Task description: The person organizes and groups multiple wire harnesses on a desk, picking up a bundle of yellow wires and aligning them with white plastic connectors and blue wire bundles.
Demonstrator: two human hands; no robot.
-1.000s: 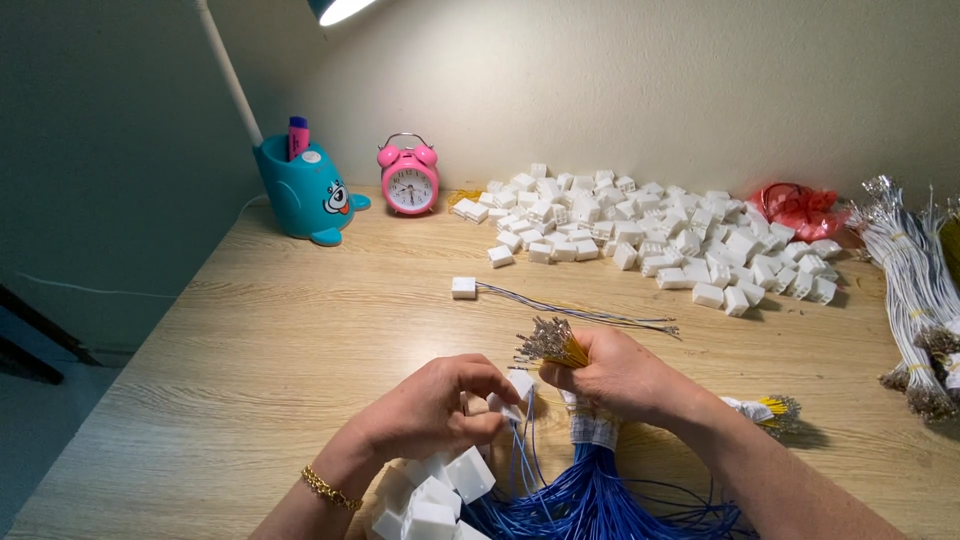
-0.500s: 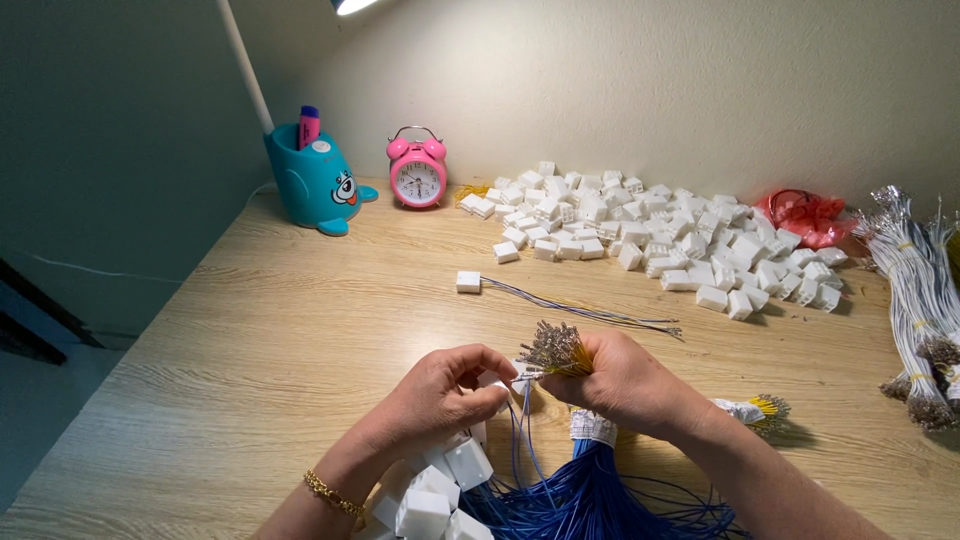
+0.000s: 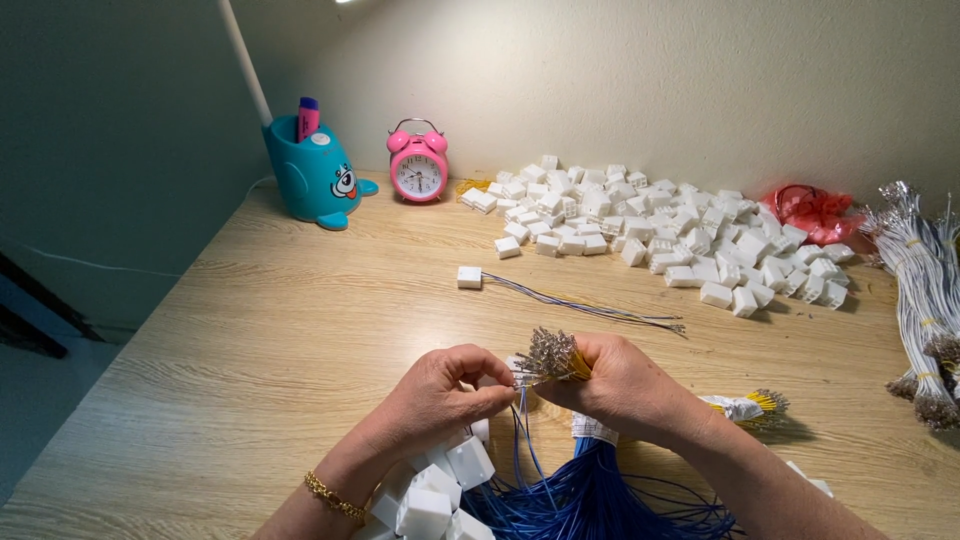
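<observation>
Two hands are working a blue wire out of a bundle, low over the table.

The bundle of wires (image 3: 552,355) is standing with its metal tips upward in the right hand (image 3: 625,385), which is closing around it like a fist, so the ends are staying together and easy to reach. The left hand (image 3: 440,390) is pinching one blue wire (image 3: 522,430) near its tip; the rest is hanging down into the blue wires (image 3: 600,500) below. White connectors (image 3: 440,490) are lying under the left wrist, close for picking. Further on the table (image 3: 250,340), one finished connector with wires (image 3: 470,277) is lying apart from the big pile of connectors (image 3: 660,230).
</observation>
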